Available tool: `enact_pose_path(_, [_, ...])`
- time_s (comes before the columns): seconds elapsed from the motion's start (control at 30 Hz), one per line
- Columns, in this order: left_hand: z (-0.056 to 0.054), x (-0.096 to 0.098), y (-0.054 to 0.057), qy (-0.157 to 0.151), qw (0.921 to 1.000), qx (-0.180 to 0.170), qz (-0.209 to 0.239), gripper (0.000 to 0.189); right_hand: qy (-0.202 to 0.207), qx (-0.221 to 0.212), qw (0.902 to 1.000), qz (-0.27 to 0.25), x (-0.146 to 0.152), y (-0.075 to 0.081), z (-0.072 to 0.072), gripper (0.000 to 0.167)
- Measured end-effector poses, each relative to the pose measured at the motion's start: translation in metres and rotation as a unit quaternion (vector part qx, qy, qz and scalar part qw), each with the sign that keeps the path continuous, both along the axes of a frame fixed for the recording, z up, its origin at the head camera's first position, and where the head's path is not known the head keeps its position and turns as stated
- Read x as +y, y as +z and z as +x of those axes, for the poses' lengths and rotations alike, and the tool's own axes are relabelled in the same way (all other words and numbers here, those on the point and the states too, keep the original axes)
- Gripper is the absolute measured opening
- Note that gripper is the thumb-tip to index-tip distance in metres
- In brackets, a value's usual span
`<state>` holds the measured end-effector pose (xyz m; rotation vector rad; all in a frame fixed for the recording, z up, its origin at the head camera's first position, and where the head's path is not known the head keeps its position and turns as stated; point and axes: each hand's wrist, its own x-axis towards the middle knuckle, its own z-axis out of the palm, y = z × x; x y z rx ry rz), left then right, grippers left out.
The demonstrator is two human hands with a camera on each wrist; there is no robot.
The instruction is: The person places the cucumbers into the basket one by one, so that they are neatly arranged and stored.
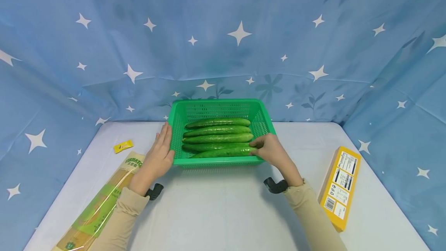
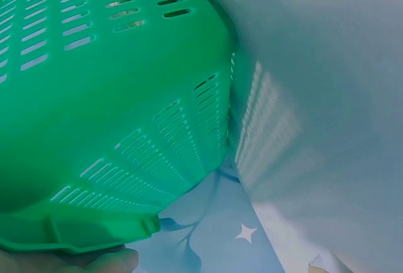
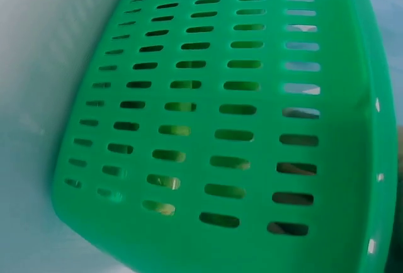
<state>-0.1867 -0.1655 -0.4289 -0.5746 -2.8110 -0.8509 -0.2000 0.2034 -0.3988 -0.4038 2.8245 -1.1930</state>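
Several long green cucumbers lie side by side, roughly crosswise, in a green slotted plastic basket at the middle of the head view. My left hand rests against the basket's left rim, its fingers straight and pointing away from me. In the left wrist view, fingertips touch the rim at the bottom edge. Reaching over the front right corner, my right hand pinches the right end of the nearest cucumber. In the right wrist view the basket wall hides most of that hand; cucumber green shows through its slots.
A long clear package with a green label lies left, partly under the left forearm. Beyond it is a small yellow packet. A yellow box with white labels lies right. Behind the white table hangs a blue star-patterned curtain.
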Motion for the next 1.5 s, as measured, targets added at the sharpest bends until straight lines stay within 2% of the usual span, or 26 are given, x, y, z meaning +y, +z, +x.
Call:
enact_pose_path(0.23, [0.0, 0.0, 0.0, -0.002, 1.0, 0.003, 0.001, 0.07, -0.008, -0.012, 0.9999, 0.003, -0.002, 0.001, 0.002, 0.023])
enact_pose_path(0.6, [0.0, 0.0, -0.001, -0.002, 1.0, 0.006, 0.004, 0.069, -0.01, -0.003, 0.9999, -0.004, -0.003, 0.0, 0.003, 0.022])
enact_pose_path(0.7, [0.0, 0.0, -0.001, -0.002, 1.0, 0.005, 0.005, 0.069, -0.012, 0.016, 0.9998, -0.008, -0.002, -0.003, 0.003, 0.022])
enact_pose_path(0.93, [0.0, 0.001, 0.0, -0.005, 1.0, 0.006, 0.005, 0.069, -0.015, 0.104, 0.9933, -0.048, -0.001, -0.009, 0.011, 0.018])
enact_pose_path(1.07, [0.0, 0.0, 0.001, -0.006, 0.9999, 0.008, 0.002, 0.07, -0.013, 0.153, 0.9833, -0.097, 0.0, -0.008, 0.015, 0.017])
enact_pose_path(1.2, [-0.001, 0.0, 0.002, -0.009, 0.9999, 0.008, 0.002, 0.069, -0.017, 0.253, 0.9608, -0.113, 0.006, 0.002, 0.02, 0.019])
enact_pose_path(1.33, [-0.001, 0.002, 0.0, -0.007, 0.9999, 0.012, 0.004, 0.069, -0.039, 0.359, 0.9297, -0.073, 0.018, 0.019, 0.024, 0.033])
enact_pose_path(1.43, [-0.001, 0.002, 0.0, -0.005, 0.9999, 0.014, 0.004, 0.069, -0.06, 0.396, 0.9162, -0.021, 0.027, 0.032, 0.028, 0.05])
enact_pose_path(1.5, [0.001, 0.001, 0.0, -0.002, 0.9999, 0.009, 0.004, 0.069, -0.072, 0.398, 0.9145, 0.019, 0.033, 0.038, 0.032, 0.06])
